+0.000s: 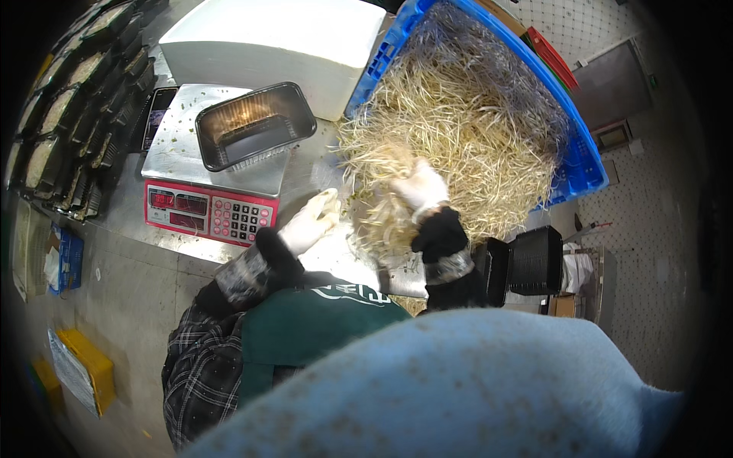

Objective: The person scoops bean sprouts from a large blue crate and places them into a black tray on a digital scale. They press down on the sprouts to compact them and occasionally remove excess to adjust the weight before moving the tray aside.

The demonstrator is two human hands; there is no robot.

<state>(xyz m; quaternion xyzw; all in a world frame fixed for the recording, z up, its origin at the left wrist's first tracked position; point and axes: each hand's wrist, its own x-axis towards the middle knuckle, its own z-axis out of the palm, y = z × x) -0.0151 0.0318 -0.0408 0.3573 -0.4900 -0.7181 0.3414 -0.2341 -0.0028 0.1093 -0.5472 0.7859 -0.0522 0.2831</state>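
Observation:
My right hand (424, 188), in a whitish glove, is closed around a clump of sprouts at the near edge of a big heap of pale bean sprouts (458, 126). That hand is slightly blurred. The heap fills a blue plastic crate (584, 154) tipped toward me and spills onto the metal tabletop (312, 166). To the left, my gloved left hand (312, 222) is held over the table with nothing in it, its fingers slightly curled. Beyond it stands a digital scale (212, 212) with a red keypad panel. An empty black plastic tray (256, 127) rests on the scale's steel plate.
A white foam box (269, 63) stands behind the scale. Stacked black trays of sprouts (63, 109) line the far left. Nested black trays (535, 260) sit at the right, near my right forearm. A yellow crate (86, 366) is on the floor at left.

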